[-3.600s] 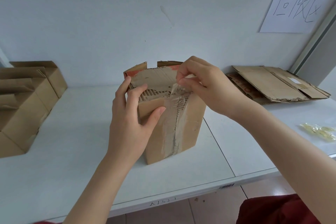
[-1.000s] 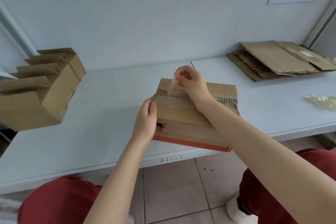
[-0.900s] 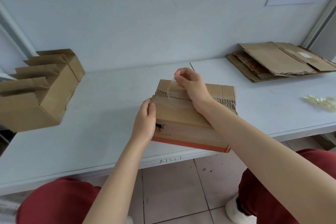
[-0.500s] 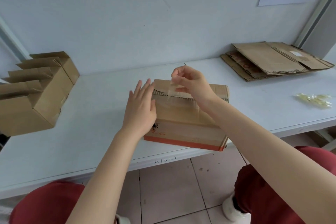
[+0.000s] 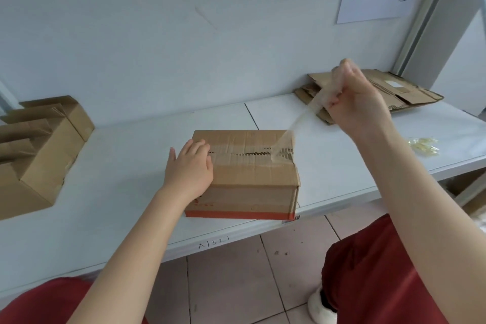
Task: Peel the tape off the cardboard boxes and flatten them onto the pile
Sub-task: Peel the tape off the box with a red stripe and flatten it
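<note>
Box (image 5: 252, 173) sits closed on bench (image 5: 118, 192), centre, near the front edge, red band along its lower front. Left grip (image 5: 190, 166) lies flat on the box's top left, fingers straight, pressing down, holding nothing. Right grip (image 5: 360, 102) is up & right of the box, fingers curled, pinching the end of clear tape (image 5: 297, 123). Tape runs taut from there down to the top seam's right end, where it's stuck on. Flattened pile (image 5: 410, 92) lies far right by the wall, apart from the box. Open boxes (image 5: 34, 150) stand far left. Tape wad (image 5: 423, 144) lies on the bench's right side.
</note>
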